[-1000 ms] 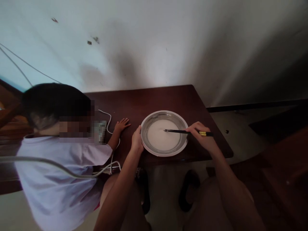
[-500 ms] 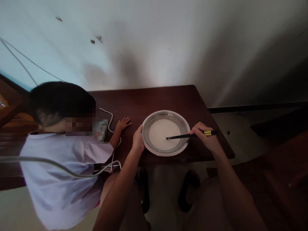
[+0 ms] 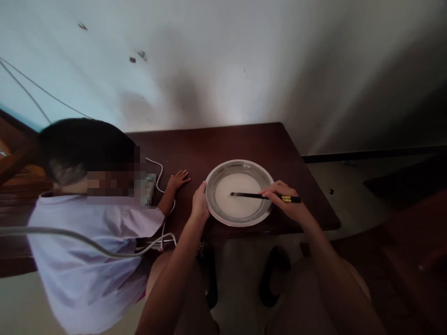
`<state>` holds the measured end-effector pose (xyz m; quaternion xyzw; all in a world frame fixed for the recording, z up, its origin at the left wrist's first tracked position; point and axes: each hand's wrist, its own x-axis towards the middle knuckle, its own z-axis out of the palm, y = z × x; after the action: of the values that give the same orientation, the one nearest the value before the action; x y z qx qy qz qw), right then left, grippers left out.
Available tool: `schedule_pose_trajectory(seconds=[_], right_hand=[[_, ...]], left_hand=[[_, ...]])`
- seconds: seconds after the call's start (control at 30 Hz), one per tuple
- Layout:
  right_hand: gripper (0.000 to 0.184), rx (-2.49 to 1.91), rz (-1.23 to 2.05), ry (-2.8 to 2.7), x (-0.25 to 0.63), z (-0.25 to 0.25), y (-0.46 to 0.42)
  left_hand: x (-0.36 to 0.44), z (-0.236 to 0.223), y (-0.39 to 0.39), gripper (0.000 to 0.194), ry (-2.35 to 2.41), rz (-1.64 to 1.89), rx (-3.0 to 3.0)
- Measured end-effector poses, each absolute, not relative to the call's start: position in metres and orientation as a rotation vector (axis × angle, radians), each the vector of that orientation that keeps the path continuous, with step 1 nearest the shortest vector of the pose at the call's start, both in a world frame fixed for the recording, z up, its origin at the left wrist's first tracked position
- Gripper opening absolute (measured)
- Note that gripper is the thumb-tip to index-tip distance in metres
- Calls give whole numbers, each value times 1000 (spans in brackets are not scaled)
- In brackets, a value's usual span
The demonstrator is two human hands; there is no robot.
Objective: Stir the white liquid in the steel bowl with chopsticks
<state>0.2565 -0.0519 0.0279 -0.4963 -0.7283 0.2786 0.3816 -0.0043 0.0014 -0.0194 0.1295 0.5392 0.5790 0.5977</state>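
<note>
A round metal basin (image 3: 213,215) stands on the dark wooden table, with a pale, milky liquid (image 3: 237,204) in its bottom. My left hand (image 3: 200,202) grips the basin's left rim, thumb along the upper edge. In my right hand (image 3: 284,197) are black chopsticks (image 3: 249,196) with gold bands near the thick end, held together over the right rim. Their tips dip into the liquid near the middle of the basin. My right fingers are closed round the chopsticks.
Another person in a white shirt (image 3: 84,265) sits at the left, a hand (image 3: 179,179) flat on the table (image 3: 209,139). White cables (image 3: 160,174) run between that person and the basin. A wall (image 3: 223,70) rises behind the table.
My right hand has moved to the left, and the chopstick tips have shifted left through the liquid. My left hand stays on the basin's rim.
</note>
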Motion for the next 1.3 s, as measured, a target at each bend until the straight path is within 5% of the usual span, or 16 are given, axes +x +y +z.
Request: schedule_pose_trajectory(seconds=[0.5,1.3], right_hand=[[21,-1355,543,-1720,262,30,-50],[24,-1315,586,-1637,262,25,-51]], left_hand=[[2,-4,-2,19,1274,1333,236],[-13,-16,6,31,1206,1325,428]])
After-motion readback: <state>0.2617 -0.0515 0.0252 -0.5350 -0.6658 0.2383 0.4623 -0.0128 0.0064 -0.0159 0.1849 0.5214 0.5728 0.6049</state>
